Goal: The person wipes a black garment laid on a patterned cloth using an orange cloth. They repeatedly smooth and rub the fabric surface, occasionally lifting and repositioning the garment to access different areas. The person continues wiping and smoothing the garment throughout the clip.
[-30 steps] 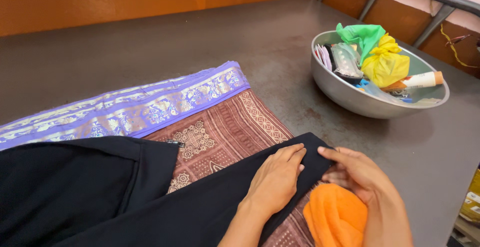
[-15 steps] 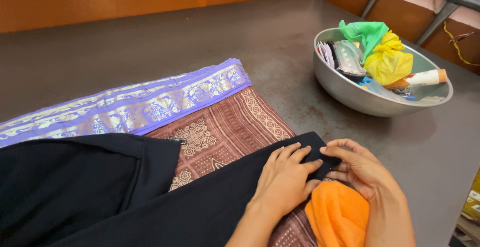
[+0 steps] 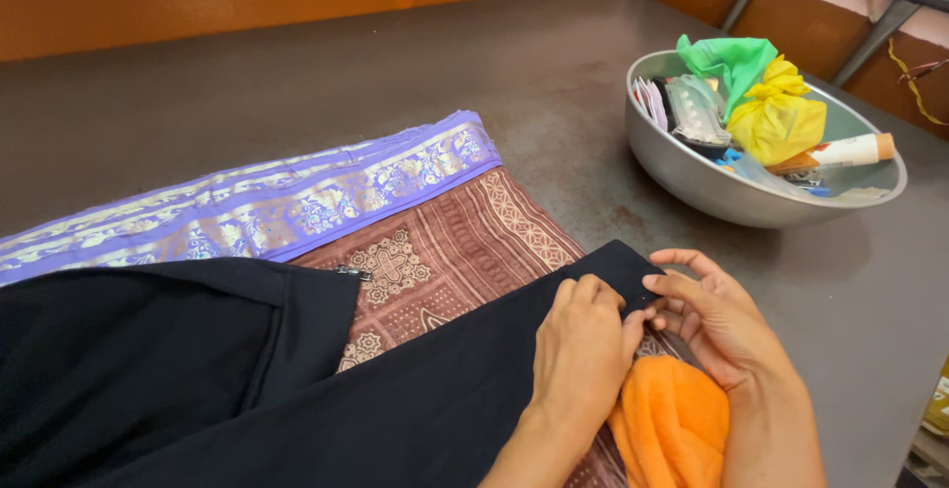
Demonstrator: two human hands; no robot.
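Both my hands are at the far end of the black garment (image 3: 297, 389), which lies spread over the patterned maroon cloth (image 3: 445, 251). My left hand (image 3: 583, 350) lies palm down on the black fabric near its narrow end, fingers curled and pressing it flat; it encloses nothing that I can see. My right hand (image 3: 717, 325) pinches the corner of that end between thumb and fingertips, right at the edge where the black meets the dark surface (image 3: 494, 63).

Step in hand, as I judge it: straightening or squaring off that end of the garment. The next move calls for a firm pinch at the corner while the flat hand pins the fabric so it does not slide.

Around: an orange cloth (image 3: 672, 419) bunched under my right wrist, touching the garment's edge and likely to catch in any fold. A purple bordered cloth (image 3: 257, 211) lies beside the maroon one, on its far side. A steel bowl (image 3: 712, 186) stands near to the right, holding a yellow tied bag (image 3: 786, 117), a green bag (image 3: 732, 58), a tube (image 3: 840, 150) and small packets. It is apart from the garment.
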